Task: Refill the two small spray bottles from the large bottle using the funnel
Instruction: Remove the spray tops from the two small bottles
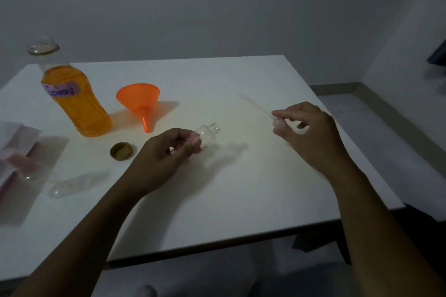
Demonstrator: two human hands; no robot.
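My left hand [166, 154] grips a small clear spray bottle [208, 134], uncapped, its open neck tilted up to the right. My right hand [306, 128] pinches the bottle's pale pink spray head [278, 124], whose thin clear dip tube [253, 103] trails off to the upper left. The large open bottle [74, 101] of orange liquid, labelled "Spray", stands at the left. An orange funnel [140, 101] lies on its side beside it, spout toward me. A second small clear bottle [77, 182] lies on its side at the left, blurred.
A gold bottle cap [121, 150] lies upside down on the white table [241, 188] near my left hand. Clear plastic packaging [26, 152] with pink contents sits at the left edge. The table's right edge drops to a grey floor.
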